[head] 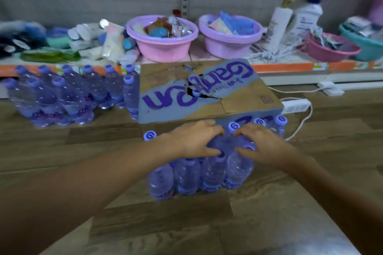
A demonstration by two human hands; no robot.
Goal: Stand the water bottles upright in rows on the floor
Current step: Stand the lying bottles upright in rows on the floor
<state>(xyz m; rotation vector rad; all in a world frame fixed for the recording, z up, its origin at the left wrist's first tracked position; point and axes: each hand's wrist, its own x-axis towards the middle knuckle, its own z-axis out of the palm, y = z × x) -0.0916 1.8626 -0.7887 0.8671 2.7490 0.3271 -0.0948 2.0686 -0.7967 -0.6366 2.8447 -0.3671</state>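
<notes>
A cluster of water bottles (207, 169) is seen upright on the wooden floor (62, 151), just before a torn cardboard box (207, 91). The left hand (194, 140) and right hand (263, 143) are laid on the caps, fingers spread. More bottles (68, 93) are ranged left of the box

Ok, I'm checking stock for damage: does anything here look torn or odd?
Yes: the cardboard box behind the hands has a torn, caved-in top, with a bottle cap showing through the hole. The water bottles on the floor stand upright.
</notes>
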